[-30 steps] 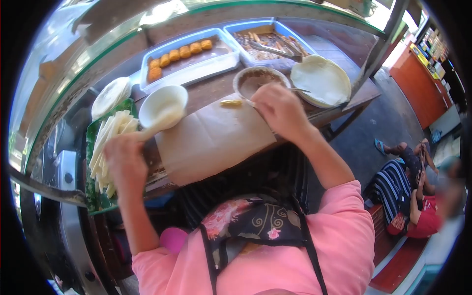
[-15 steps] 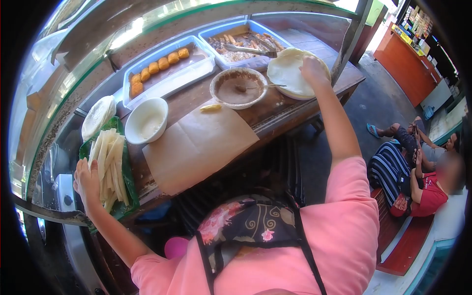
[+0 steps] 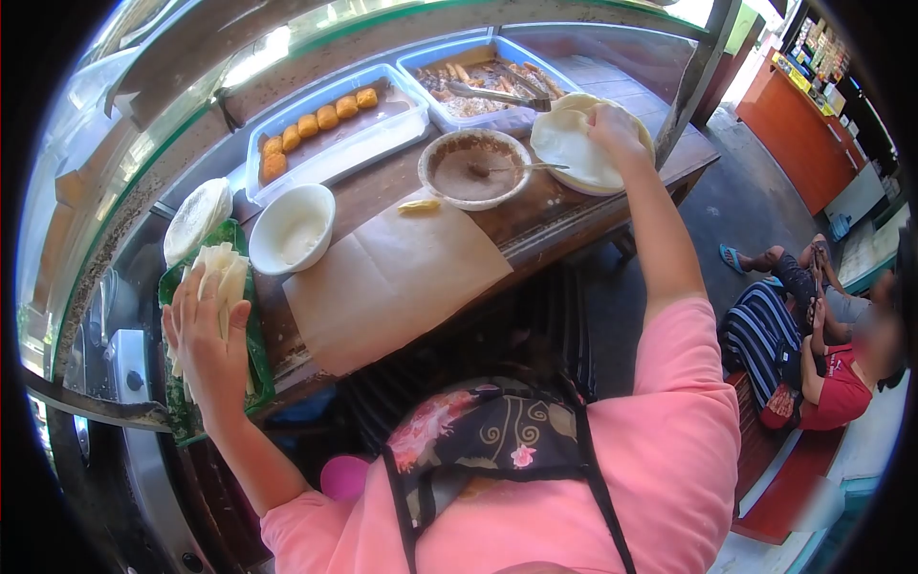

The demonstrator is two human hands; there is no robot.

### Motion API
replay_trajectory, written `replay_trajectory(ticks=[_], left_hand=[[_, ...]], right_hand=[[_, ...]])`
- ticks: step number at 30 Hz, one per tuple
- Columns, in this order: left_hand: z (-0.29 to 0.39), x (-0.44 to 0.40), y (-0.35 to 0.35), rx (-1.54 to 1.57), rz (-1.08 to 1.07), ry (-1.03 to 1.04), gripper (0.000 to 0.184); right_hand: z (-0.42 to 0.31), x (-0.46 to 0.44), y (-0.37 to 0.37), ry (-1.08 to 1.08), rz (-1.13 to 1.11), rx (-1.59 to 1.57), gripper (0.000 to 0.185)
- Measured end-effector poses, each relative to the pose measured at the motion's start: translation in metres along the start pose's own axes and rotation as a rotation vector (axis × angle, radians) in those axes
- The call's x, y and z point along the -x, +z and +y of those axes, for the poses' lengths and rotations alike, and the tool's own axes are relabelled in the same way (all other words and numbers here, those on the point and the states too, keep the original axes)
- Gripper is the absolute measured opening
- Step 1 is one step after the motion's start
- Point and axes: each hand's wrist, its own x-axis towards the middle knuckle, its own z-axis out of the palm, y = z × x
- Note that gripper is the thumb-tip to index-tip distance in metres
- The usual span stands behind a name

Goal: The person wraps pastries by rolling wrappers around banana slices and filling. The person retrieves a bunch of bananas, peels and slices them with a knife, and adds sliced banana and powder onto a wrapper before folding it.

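With the sheet of brown paper as my landmark, I see the left hand left of it, fingers spread over the pale rolled wrappers on the green leaf-lined tray. Beyond its far right corner, the right hand pinches the thin round white wrapper stack's top; I can't tell how firmly.

Thin, round, whitish wrappers lie in a loose stack on the worktop towards one o'clock, while slim, pale rolls lie heaped on a green tray at nine o'clock.
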Motion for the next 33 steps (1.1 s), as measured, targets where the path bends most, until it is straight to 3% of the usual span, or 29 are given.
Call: replay_trajectory(ticks=[7,11,14,16,19,20,21,22,24,26,29,31,33], left_hand=[[0.025,-0.001,0.002,0.074,-0.009,0.104,0.046],[0.042,-0.003,0.004,0.17,0.004,0.158,0.042],[0.061,-0.007,0.004,0.368,-0.08,0.219,0.04],[0.082,-0.015,-0.003,0.564,-0.182,0.376,0.039],[0.126,-0.028,-0.032,0.825,-0.368,0.694,0.039],[0.14,-0.032,-0.042,0.836,-0.305,0.863,0.037],[0.156,-0.037,-0.051,0.85,-0.178,0.971,0.014],[0.168,-0.04,-0.055,0.84,-0.067,1.05,0.014],[0.185,-0.037,-0.069,0.814,0.021,1.124,0.015],[0.194,-0.024,-0.079,0.79,0.038,1.175,0.016],[0.194,-0.016,-0.087,0.795,0.029,1.2,0.018],[0.192,-0.013,-0.091,0.795,-0.001,1.205,0.019],[0.188,-0.01,-0.094,0.784,-0.033,1.202,0.02]], right_hand=[[0.012,0.0,0.005,-0.105,0.153,-0.214,0.03],[0.01,0.006,-0.03,-0.133,0.279,-0.384,0.039],[-0.004,0.018,-0.067,-0.098,0.309,-0.539,0.037],[0.0,0.01,-0.07,-0.107,0.386,-0.616,0.037],[0.002,-0.004,-0.068,-0.118,0.286,-0.924,0.034],[0.001,-0.006,-0.068,-0.082,0.253,-1.071,0.037],[0.006,-0.015,-0.066,-0.087,0.223,-1.274,0.038],[0.012,-0.021,-0.072,-0.052,0.309,-1.089,0.037],[-0.004,-0.005,-0.083,-0.062,0.225,-1.499,0.038],[-0.016,0.017,-0.098,-0.086,0.094,-1.582,0.039],[-0.031,0.046,-0.109,-0.251,0.008,-1.588,0.03],[-0.071,0.091,-0.12,-0.53,0.038,-1.454,0.034],[-0.086,0.112,-0.115,-0.399,-0.007,-1.49,0.033]])
